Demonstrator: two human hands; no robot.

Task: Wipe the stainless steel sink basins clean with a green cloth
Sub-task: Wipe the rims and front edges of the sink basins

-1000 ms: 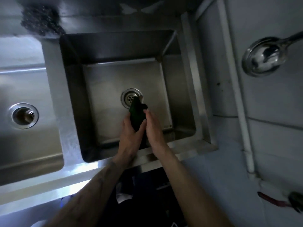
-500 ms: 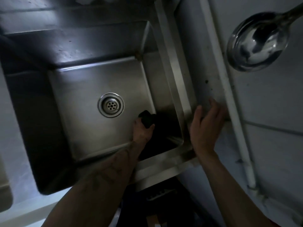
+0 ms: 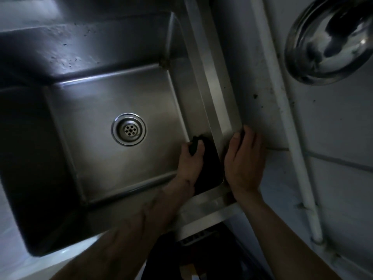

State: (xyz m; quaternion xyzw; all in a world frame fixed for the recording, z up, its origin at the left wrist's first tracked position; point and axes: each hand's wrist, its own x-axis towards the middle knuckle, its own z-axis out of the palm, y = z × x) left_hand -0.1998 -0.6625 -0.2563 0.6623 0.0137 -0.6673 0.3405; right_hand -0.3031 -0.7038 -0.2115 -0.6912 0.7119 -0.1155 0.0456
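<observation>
Left hand [image 3: 190, 161] grips the cloth [image 3: 194, 146] inside the sink basin [image 3: 113, 93].

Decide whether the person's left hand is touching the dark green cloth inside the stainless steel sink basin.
Touching. The head view shows the left hand gripping the dark green cloth, fingers curled round it.

Setting: kitchen, washing-up area, dimly lit. A deep stainless steel sink basin [image 3: 101, 93] with a round perforated drain strainer [image 3: 129, 129] and a flat steel rim [image 3: 212, 63] stood against a pale, dirt-speckled wall [image 3: 333, 138]. A large polished metal ladle [image 3: 327, 41] showed against that wall, near a white pipe [image 3: 282, 102] that ran along it.
</observation>
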